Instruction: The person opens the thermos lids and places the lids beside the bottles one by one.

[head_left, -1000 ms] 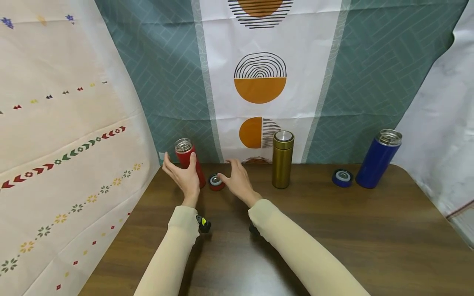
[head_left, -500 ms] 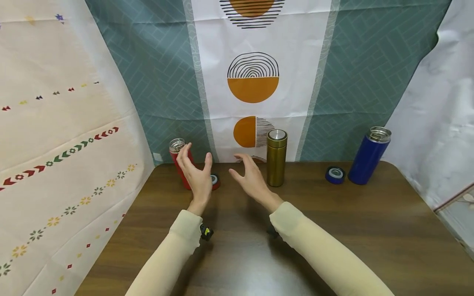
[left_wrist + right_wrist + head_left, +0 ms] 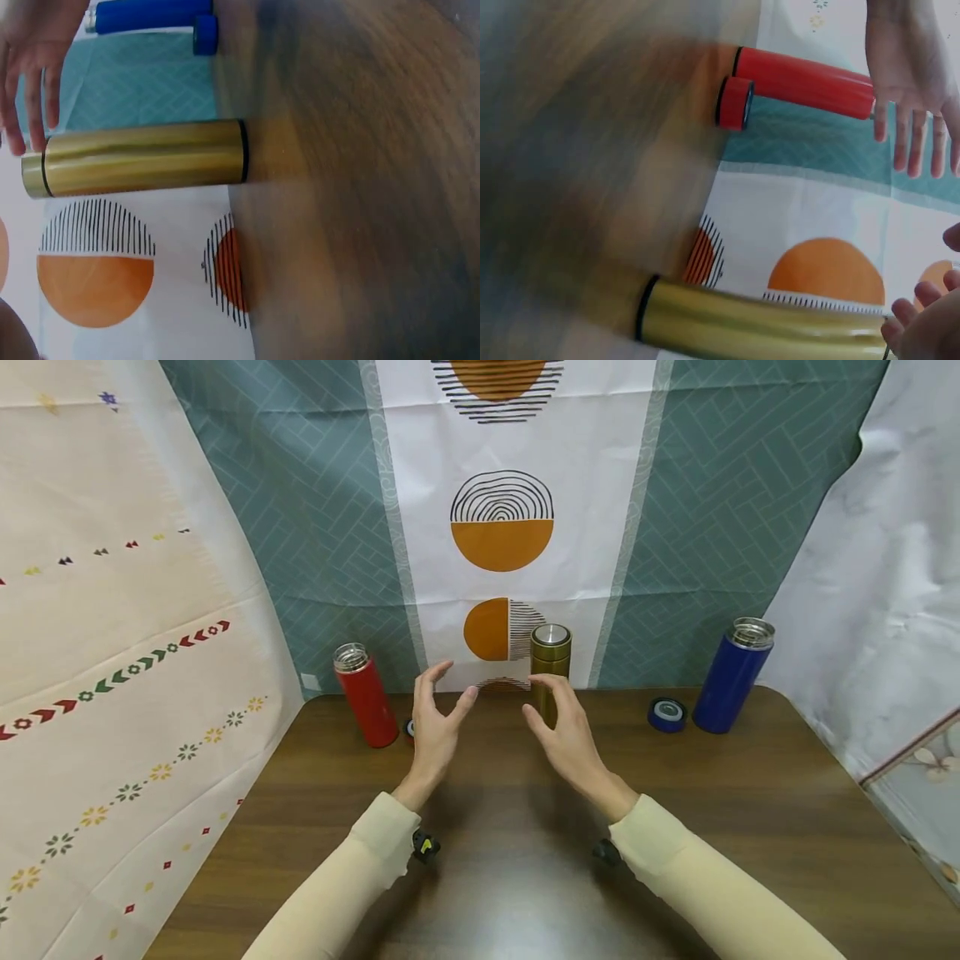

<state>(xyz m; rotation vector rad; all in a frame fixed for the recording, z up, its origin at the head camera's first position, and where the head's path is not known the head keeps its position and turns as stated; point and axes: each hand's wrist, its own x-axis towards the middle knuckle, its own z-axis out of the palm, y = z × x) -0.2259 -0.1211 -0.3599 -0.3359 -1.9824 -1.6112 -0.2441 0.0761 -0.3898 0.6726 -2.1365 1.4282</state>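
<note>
Near the back of the table stands a gold thermos flask (image 3: 550,662) with its lid on, partly covered by my right hand (image 3: 572,739) in the head view. That hand is raised in front of it, fingers loosely spread, holding nothing. My left hand (image 3: 437,731) hovers to the left of the gold flask, thumb and fingers apart and nothing between them. Behind and left of it stands a red flask (image 3: 367,697), its steel mouth uncovered. The red lid (image 3: 735,103) sits beside that flask, mostly hidden by my left hand in the head view.
At the right of the brown table (image 3: 510,860) stands an uncovered blue flask (image 3: 731,681), with its blue lid (image 3: 667,714) lying beside it. A patterned cloth (image 3: 315,527) hangs along the table's back edge, and a cream cloth (image 3: 150,693) hangs at the left.
Both hands have moved right, away from the red flask and its lid and toward the gold flask. The view has shifted slightly right. The flasks and lids stay where they were.
</note>
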